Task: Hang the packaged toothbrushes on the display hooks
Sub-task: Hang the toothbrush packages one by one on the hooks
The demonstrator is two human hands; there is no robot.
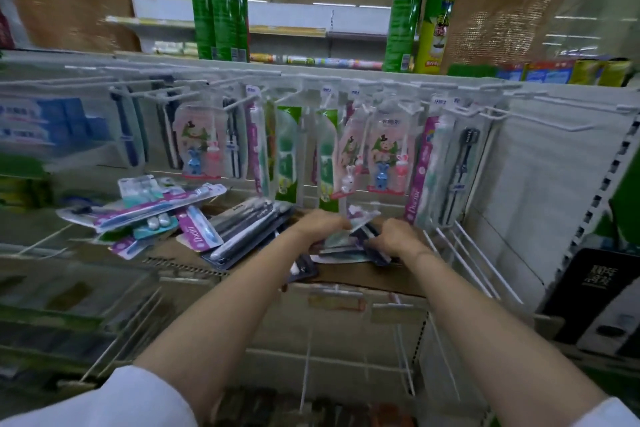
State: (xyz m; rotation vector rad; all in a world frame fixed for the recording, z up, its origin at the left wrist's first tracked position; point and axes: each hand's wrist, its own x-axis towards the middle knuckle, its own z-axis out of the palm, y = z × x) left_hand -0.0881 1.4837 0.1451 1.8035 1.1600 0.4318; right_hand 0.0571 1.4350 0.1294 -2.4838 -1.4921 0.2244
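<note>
Packaged toothbrushes (341, 241) in clear blister cards, purple, black and teal, lie in a loose pile on a cardboard sheet (363, 274) at frame centre, below white display hooks (239, 102) already hung with packs. Both bare forearms reach forward from the lower frame. The left hand (320, 224) and right hand (394, 236), knuckles up, have fingers curled around packs in the pile.

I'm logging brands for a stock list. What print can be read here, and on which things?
"Doctor": purple toothbrush pack hanging at right.
"Doctor": purple pack lying in the loose pile.
Print on the green bags, the yellow can, the hook tags and the black box: too blurred to read.
</note>
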